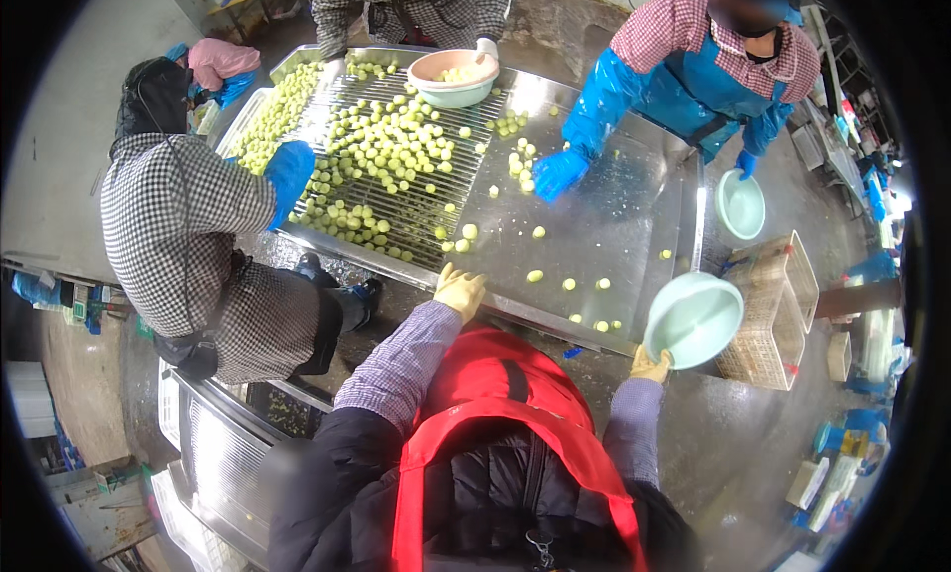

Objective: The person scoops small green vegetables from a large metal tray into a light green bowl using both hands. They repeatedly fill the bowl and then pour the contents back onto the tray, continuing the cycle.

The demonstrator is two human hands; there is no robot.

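My left hand (461, 292), in a yellow glove, rests by the near rim of a stainless-steel sorting table (579, 275). It holds nothing that I can see. Gripped at its lower left rim by my gloved right hand (651, 365), a mint-green plastic basin (695, 321) tilts at the table's near right corner. No pieces are visible in the basin. Small round pale-green produce pieces (386, 145) lie thick over the slatted left part of the table. On the smooth right part, several loose pieces (569, 284) are scattered between my hands.
A blue-gloved co-worker's hand (559, 174) reaches among pieces across the table. Another person in a checked coat (193, 200) works at the left. A pink-and-mint basin (453, 82) stands at the far side. Beige plastic crates (765, 334) sit right of the table.
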